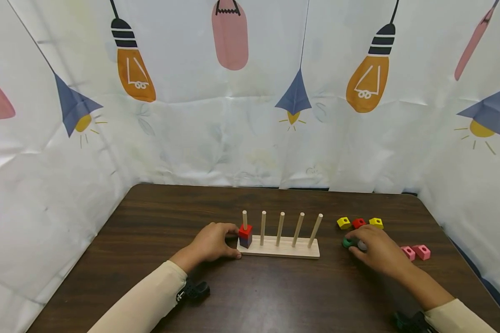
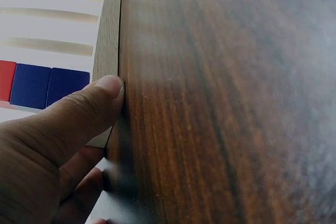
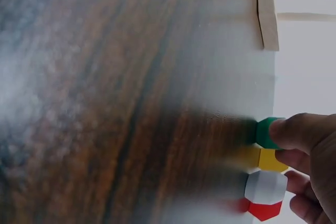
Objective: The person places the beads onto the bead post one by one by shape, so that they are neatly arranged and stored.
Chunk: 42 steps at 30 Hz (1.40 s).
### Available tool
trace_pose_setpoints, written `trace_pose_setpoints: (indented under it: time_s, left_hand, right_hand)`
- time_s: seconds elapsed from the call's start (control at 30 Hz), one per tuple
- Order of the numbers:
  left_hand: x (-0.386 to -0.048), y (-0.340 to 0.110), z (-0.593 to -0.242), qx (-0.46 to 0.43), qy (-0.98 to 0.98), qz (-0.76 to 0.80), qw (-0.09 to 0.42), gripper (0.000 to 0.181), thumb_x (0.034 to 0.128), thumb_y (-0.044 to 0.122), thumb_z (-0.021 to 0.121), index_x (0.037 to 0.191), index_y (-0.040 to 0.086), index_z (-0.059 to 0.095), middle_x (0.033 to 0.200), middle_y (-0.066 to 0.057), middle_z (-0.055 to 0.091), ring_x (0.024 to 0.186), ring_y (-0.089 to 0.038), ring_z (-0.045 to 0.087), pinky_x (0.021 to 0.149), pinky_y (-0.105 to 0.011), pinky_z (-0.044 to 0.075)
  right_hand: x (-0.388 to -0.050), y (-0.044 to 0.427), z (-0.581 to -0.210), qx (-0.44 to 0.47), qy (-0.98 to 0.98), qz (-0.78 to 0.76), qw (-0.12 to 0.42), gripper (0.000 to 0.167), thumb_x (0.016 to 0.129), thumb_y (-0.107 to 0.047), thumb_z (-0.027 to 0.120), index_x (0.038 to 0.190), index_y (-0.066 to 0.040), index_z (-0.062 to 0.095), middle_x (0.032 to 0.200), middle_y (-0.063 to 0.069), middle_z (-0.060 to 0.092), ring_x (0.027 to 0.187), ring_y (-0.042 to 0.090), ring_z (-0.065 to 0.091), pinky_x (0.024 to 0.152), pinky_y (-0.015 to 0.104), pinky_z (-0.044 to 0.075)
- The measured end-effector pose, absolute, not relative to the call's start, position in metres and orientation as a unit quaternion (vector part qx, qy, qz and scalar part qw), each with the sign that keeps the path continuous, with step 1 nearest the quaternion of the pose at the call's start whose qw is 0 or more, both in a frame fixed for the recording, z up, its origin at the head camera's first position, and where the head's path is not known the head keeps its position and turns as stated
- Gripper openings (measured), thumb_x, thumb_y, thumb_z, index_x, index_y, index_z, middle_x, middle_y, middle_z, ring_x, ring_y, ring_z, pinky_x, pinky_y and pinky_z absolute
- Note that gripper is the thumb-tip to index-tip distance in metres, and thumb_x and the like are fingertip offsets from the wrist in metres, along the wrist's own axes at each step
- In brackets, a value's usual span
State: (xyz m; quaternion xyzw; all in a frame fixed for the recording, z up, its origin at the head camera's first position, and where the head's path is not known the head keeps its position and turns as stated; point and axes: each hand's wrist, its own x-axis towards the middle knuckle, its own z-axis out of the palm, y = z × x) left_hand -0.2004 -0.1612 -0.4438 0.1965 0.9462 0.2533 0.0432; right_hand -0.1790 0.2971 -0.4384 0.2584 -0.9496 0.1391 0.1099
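Observation:
A pale wooden peg board (image 1: 271,249) with several upright pegs stands on the table. My left hand (image 1: 212,241) grips its left end, the thumb (image 2: 107,88) pressed on the front edge in the left wrist view. On the leftmost peg, a red block (image 1: 245,231) sits above two dark blue blocks (image 2: 48,85). To the right of the board, my right hand (image 1: 379,249) pinches a green bead (image 3: 266,132), its thumb against the near side. A white bead (image 3: 265,187) lies close by, partly covered by the right hand in the head view.
Behind the right hand are two yellow blocks (image 1: 343,223) with a red block (image 1: 359,223) between them. Two pink blocks (image 1: 421,252) lie to its right. A patterned white curtain (image 1: 241,138) hangs behind the brown table (image 1: 183,212).

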Motion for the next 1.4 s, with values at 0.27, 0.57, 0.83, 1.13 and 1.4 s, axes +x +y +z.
trace_pose_setpoints:
  time_s: [0.27, 0.57, 0.83, 1.13, 1.4]
  left_hand:
    - [-0.200, -0.161, -0.445, 0.202, 0.943, 0.261, 0.045, 0.056, 0.0670, 0.041, 0.097, 0.112, 0.016, 0.073, 0.107, 0.002, 0.076, 0.101, -0.025, 0.069, 0.088, -0.047, 0.054]
    - [-0.199, -0.160, -0.445, 0.205, 0.942, 0.261, 0.043, 0.054, 0.0672, 0.040, 0.097, 0.110, 0.017, 0.073, 0.106, 0.003, 0.076, 0.101, -0.024, 0.069, 0.088, -0.046, 0.053]
    - [-0.199, -0.161, -0.444, 0.201, 0.944, 0.258, 0.040, 0.054, 0.0665, 0.040, 0.097, 0.109, 0.017, 0.073, 0.104, 0.004, 0.076, 0.099, -0.024, 0.069, 0.087, -0.046, 0.054]
    - [-0.200, -0.162, -0.444, 0.198, 0.945, 0.257, 0.042, 0.053, 0.0675, 0.039, 0.097, 0.110, 0.018, 0.073, 0.106, 0.004, 0.075, 0.101, -0.023, 0.069, 0.088, -0.046, 0.054]
    - [-0.200, -0.161, -0.444, 0.199, 0.945, 0.257, 0.041, 0.055, 0.0666, 0.038, 0.097, 0.110, 0.015, 0.073, 0.105, 0.003, 0.076, 0.100, -0.024, 0.069, 0.088, -0.046, 0.054]
  right_hand:
    - [-0.181, 0.292, -0.439, 0.259, -0.952, 0.126, 0.108, 0.028, 0.079, -0.019, 0.090, 0.101, -0.016, 0.073, 0.097, -0.003, 0.066, 0.090, 0.022, 0.063, 0.077, 0.047, 0.054]
    - [-0.183, 0.277, -0.423, 0.237, -0.954, 0.160, 0.093, 0.026, 0.084, -0.018, 0.086, 0.106, -0.014, 0.073, 0.101, -0.002, 0.070, 0.090, 0.022, 0.067, 0.075, 0.044, 0.055]
    - [-0.183, 0.257, -0.384, 0.208, -0.952, 0.210, 0.078, 0.028, 0.090, -0.019, 0.081, 0.115, -0.014, 0.070, 0.090, -0.009, 0.065, 0.080, 0.015, 0.062, 0.064, 0.035, 0.048]
    - [-0.187, 0.239, -0.349, 0.247, -0.936, 0.222, 0.120, 0.028, 0.092, -0.015, 0.078, 0.118, -0.012, 0.069, 0.104, -0.002, 0.072, 0.086, 0.017, 0.069, 0.067, 0.037, 0.052]
    - [-0.192, 0.226, -0.327, 0.283, -0.921, 0.225, 0.149, 0.027, 0.091, -0.013, 0.079, 0.116, -0.011, 0.070, 0.107, -0.002, 0.072, 0.089, 0.014, 0.070, 0.067, 0.036, 0.053]
